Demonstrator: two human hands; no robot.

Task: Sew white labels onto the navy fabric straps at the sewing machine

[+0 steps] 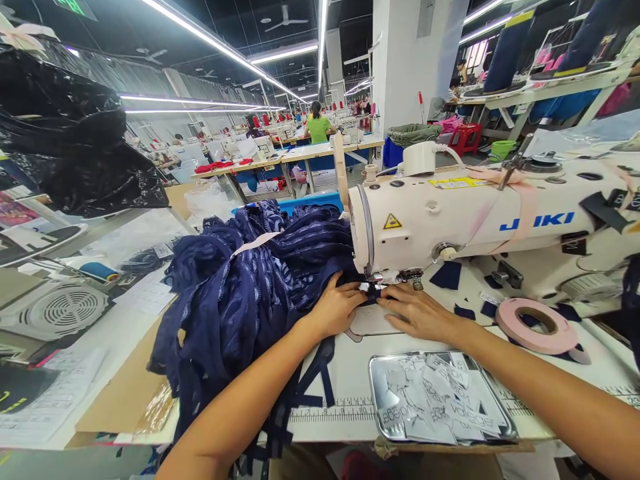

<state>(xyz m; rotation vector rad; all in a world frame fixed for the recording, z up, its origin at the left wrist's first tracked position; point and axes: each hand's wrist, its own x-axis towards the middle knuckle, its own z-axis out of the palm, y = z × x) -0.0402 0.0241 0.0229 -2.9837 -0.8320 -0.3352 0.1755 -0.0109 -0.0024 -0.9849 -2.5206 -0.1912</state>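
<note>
Beside the sewing machine (430,223), we find the navy fabric (245,293) heaped, reaching the stitching area. We judge it soft, limp and weighty in bulk, best held flat near the stitching. Our left hand (337,307), loosely curved, and right hand (417,312), fingers extended, meet at the dark strip (373,292); we cannot tell whether either pinches it.
</note>
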